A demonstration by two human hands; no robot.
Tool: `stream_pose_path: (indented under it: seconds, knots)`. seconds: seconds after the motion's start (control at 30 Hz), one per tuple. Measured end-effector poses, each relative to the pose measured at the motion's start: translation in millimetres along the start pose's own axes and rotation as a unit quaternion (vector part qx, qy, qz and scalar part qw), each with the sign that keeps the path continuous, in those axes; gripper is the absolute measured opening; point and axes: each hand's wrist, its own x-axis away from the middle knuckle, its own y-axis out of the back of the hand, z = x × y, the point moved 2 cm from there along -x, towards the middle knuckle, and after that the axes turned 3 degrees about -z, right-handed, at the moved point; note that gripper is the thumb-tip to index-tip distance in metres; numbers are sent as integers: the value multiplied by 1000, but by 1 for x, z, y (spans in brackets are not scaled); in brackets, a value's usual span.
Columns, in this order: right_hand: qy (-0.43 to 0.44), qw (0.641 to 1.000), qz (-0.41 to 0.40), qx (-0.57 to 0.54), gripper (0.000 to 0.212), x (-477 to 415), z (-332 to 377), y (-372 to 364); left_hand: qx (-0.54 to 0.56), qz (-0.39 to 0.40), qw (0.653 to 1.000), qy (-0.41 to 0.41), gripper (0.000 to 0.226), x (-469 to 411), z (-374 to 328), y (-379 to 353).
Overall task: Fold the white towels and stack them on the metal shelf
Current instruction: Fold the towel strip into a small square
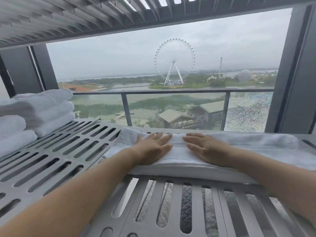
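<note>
A white towel (248, 142), folded into a long strip, lies across the slotted metal shelf (71, 151) at centre right. My left hand (152, 147) and my right hand (206, 149) both rest flat on top of it near its middle, fingers straight and pointing toward each other, a small gap between the fingertips. Two stacks of folded white towels (44, 110) sit on the shelf at the far left.
Another slotted metal shelf (68, 19) hangs close overhead. Behind the shelf is a large window with dark frames (294, 82) on both sides and a glass balcony rail (171, 91) beyond. Quilted fabric shows through the slots below the near part.
</note>
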Motion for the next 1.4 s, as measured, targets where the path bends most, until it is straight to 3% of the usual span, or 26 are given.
stream_pose_path:
  seconds: [0.07, 0.23, 0.43, 0.57, 0.73, 0.9, 1.03, 1.23, 1.4]
  knots:
    - [-13, 997, 64, 30, 50, 7, -7, 0, -14, 10, 999, 48, 61, 1, 13, 0]
    - [-31, 996, 77, 43, 52, 13, -6, 2, -12, 16, 997, 69, 64, 3, 14, 4]
    - [-16, 999, 35, 19, 59, 13, 4, 9, 52, -15, 998, -37, 58, -5, -44, 8]
    - [-38, 990, 113, 77, 62, 37, -18, 13, 10, 1, 995, -99, 59, -1, -52, -8]
    - [-98, 982, 121, 105, 66, 69, -41, 30, -10, 8, 993, -113, 64, 0, -51, -2]
    - [-47, 994, 79, 54, 59, 67, -40, 35, 47, -17, 981, -186, 71, -9, -101, 7]
    - [-63, 997, 39, 19, 53, 76, -67, 49, 53, -8, 984, -170, 67, -27, -125, 6]
    - [-155, 982, 81, 70, 56, 96, -122, 64, 18, 29, 985, -169, 63, -34, -123, -11]
    - [-104, 991, 66, 44, 69, 92, -108, 56, 27, 24, 985, -169, 63, -33, -123, -11]
